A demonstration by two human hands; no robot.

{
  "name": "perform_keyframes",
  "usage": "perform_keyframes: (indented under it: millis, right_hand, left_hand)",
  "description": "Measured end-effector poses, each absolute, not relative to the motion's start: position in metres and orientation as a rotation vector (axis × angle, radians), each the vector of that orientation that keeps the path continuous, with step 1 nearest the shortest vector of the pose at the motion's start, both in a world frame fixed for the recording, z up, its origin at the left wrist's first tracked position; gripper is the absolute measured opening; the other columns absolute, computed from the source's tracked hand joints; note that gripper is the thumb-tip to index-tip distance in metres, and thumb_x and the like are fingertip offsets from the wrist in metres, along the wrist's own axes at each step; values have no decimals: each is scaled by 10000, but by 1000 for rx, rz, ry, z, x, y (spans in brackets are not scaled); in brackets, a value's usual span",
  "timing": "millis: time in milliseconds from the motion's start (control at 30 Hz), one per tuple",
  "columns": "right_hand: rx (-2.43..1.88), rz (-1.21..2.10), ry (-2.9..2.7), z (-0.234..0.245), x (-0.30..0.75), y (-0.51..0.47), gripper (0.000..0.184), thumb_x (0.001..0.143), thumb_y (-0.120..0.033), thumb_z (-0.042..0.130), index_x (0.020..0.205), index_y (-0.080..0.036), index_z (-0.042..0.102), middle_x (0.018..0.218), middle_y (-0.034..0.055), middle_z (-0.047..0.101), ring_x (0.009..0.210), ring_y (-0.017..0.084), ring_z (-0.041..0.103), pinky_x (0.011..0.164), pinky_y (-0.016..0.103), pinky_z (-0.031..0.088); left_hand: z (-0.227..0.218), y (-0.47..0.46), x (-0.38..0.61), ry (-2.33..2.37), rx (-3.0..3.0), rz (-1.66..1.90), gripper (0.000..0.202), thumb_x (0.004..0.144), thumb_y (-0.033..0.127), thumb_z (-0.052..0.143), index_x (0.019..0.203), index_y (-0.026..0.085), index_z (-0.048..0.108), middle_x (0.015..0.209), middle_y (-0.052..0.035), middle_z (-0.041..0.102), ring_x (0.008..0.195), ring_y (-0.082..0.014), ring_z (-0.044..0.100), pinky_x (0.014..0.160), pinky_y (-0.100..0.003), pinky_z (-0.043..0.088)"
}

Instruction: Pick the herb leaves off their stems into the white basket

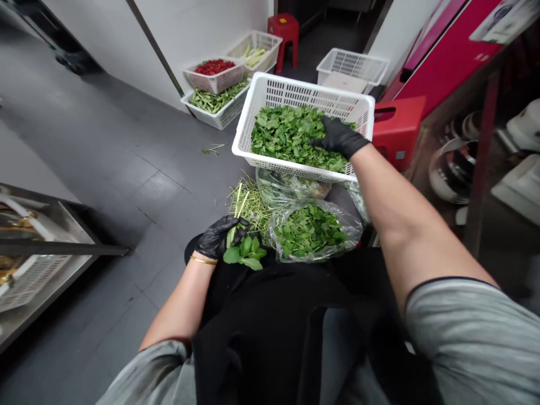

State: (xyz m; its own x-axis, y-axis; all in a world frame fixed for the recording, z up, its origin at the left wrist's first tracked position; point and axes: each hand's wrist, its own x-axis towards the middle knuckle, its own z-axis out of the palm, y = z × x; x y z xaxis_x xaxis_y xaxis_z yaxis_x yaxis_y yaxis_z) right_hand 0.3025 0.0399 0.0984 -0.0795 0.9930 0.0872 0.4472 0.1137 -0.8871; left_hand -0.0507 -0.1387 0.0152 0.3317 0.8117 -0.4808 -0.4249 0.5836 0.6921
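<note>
My left hand [218, 236], in a black glove, is closed around a bunch of leafy green stems [243, 247] held above my lap. My right hand [338, 136], also gloved in black, reaches out over a white plastic basket [258, 95] filled with picked green leaves [287, 135]; its fingers curl down onto the leaves at the basket's right side. Whether they grip any leaves I cannot make out. Below the basket a clear plastic bag [314, 232] holds more leaves. A pile of bare stems [248, 202] lies on the floor beside it.
Against the far wall sit white baskets of red chillies [214, 67], green beans [215, 100] and pale stalks [255, 55]. A red stool [283, 27], an empty white basket [352, 67] and a red box [399, 126] stand behind. A metal rack [50, 247] is at left.
</note>
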Motion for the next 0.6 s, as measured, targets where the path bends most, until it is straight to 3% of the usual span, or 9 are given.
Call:
perform_keyframes:
  millis: [100,200,267,367,433,500,600]
  right_hand:
    - [-1470,942,-1656,71,276,27,241,659,-64,830,848,-64,681,744,-2,683,589,42,523,542,152,397]
    - [-1220,1597,-1603,32,222,-30,242,808,-356,758,890,-135,703,678,-2,670,511,81,494,466,215,359]
    - [-1022,1848,-1405,13,192,-65,356,800,-485,723,896,-143,712,612,-27,618,471,70,443,436,216,309]
    - [-958,1809,-1131,3,178,-88,392,735,-523,744,792,-137,705,549,-50,548,451,52,391,424,207,285]
    - [-976,1743,-997,6,187,-84,368,694,-496,773,758,-143,688,596,-37,588,457,44,382,418,199,289]
    - [-982,1709,-894,13,199,-77,338,674,-461,786,760,-154,673,678,-16,649,472,41,388,416,190,303]
    - [-963,1676,-804,17,205,-75,301,677,-425,786,780,-170,661,760,-6,686,504,42,430,427,175,335]
  left_hand:
    - [10,-128,-33,847,541,821,203,729,226,761,840,57,767,680,-123,721,528,-156,660,509,-227,542]
    - [5,-124,-16,834,584,769,195,710,208,779,834,58,771,706,-127,734,534,-172,666,529,-261,549]
    - [4,-123,-8,856,612,773,194,691,196,800,842,76,778,764,-123,753,599,-184,689,596,-282,566]
    - [8,-123,-8,943,687,851,248,696,212,817,922,113,789,935,-124,777,828,-217,726,784,-306,570]
    - [11,-124,-14,966,710,933,291,735,277,798,981,122,786,1047,-138,767,960,-238,717,870,-322,552]
    - [10,-128,-20,947,683,1028,302,757,328,775,985,129,784,1120,-145,750,1034,-250,702,907,-335,543]
    - [4,-142,-15,926,596,1077,277,709,347,813,907,157,784,1054,-109,767,1009,-239,707,884,-318,550]
